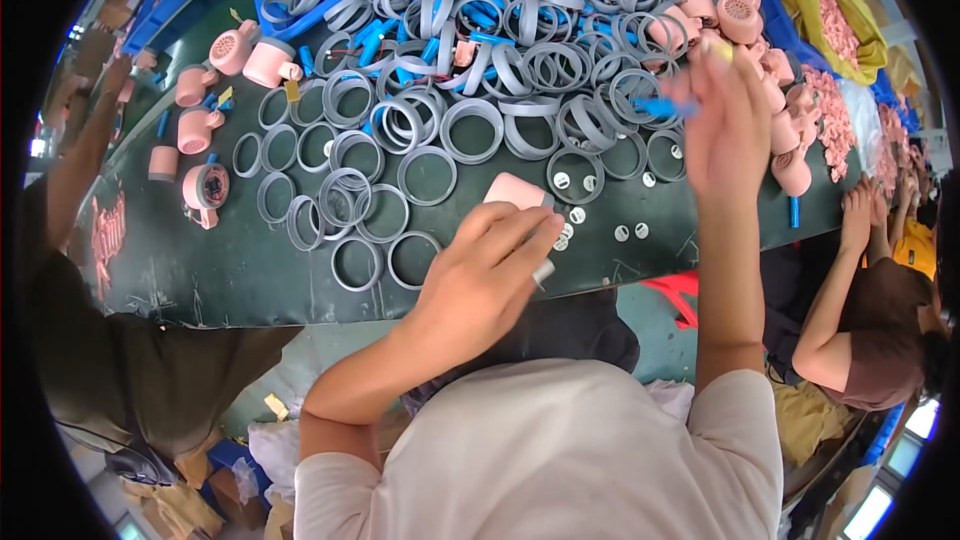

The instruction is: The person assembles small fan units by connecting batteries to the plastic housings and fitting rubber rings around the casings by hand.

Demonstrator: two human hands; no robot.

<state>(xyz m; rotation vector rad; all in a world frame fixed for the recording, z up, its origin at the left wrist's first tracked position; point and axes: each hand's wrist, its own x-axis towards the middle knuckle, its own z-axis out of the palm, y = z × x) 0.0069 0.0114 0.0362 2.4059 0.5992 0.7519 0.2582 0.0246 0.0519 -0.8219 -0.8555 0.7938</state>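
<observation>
My left hand (pixel 480 275) is closed around a pink plastic housing (pixel 514 190) near the table's front edge, with a grey piece showing under the fingers. My right hand (pixel 722 125) is raised and blurred over the right part of the table, pinching a small blue part (pixel 655 107). Grey plastic rings (pixel 428 175) lie spread on the dark green table (pixel 230 275) just left of the housing. Small white discs (pixel 577 214) lie between my two hands.
A big heap of grey rings and blue parts (pixel 480 20) fills the back of the table. Pink housings (pixel 195 128) stand at the left and along the right (pixel 790 130). One person's arm (pixel 80 150) reaches in at left; another person (pixel 860 320) sits at right.
</observation>
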